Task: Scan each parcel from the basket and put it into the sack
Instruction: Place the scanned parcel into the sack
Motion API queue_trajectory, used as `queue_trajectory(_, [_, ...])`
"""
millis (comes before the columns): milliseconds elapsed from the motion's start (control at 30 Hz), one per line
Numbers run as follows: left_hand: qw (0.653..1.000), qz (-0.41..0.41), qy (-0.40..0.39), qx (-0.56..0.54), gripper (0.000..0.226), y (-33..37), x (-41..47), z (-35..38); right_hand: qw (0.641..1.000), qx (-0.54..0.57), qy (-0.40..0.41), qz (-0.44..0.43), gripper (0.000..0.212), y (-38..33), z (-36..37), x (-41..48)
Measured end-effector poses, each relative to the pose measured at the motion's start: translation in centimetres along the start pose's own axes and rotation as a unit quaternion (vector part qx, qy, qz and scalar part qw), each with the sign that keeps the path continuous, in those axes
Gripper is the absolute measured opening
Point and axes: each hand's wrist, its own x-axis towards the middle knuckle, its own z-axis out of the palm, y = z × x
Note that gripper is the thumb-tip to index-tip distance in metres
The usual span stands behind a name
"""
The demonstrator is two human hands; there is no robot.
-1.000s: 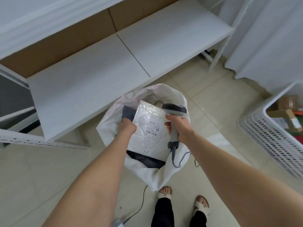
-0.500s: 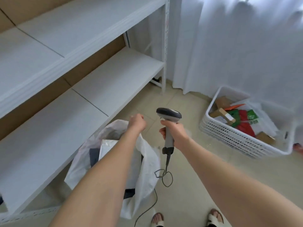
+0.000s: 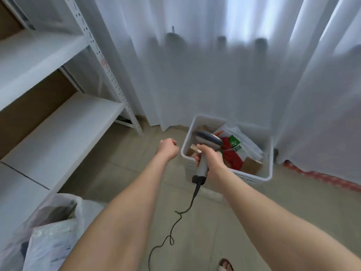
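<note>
A white plastic basket (image 3: 268, 174) stands on the floor by the curtain, holding several parcels: a red and green bag (image 3: 232, 153), brown boxes (image 3: 252, 165) and a white bag (image 3: 248, 141). My right hand (image 3: 210, 157) grips the handle of a grey barcode scanner (image 3: 208, 140) just in front of the basket's near left corner. My left hand (image 3: 168, 148) hovers left of the basket with its fingers curled, holding nothing. The white sack (image 3: 46, 218) sits at the bottom left with a silver bubble mailer (image 3: 50, 245) showing in its mouth.
White metal shelving (image 3: 58, 132) runs along the left. A white curtain (image 3: 214, 75) hangs behind the basket. The scanner's black cable (image 3: 175, 222) trails over the tiled floor. A sandalled foot (image 3: 225, 266) shows at the bottom edge.
My left hand let go of the silver mailer in the sack and swung right toward the basket. My right hand carried the scanner the same way. The view turned from sack to basket.
</note>
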Motion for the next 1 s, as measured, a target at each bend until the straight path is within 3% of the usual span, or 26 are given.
queue_trajectory(67, [1.0,0.008,-0.01,0.009,0.038,3.4,1.1,2.0,1.0,0.026,0.016,0.008,0.011,-2.6,-2.5,1.8])
queue_trajectory(267, [0.999,0.021,-0.038,0.016,0.037,10.8,6.9,6.7,0.996,0.057,0.063,0.013,0.018,-8.5,-7.5,9.5])
queue_trajectory(533, [0.995,0.009,-0.088,0.039,0.038,17.0,21.9,13.9,0.993,0.042,0.102,0.044,0.015,-14.8,-10.6,26.2])
queue_trajectory(1000, [0.978,-0.006,-0.151,0.142,0.048,16.7,41.5,31.4,0.987,0.022,0.101,0.12,0.017,-12.2,-15.3,51.7])
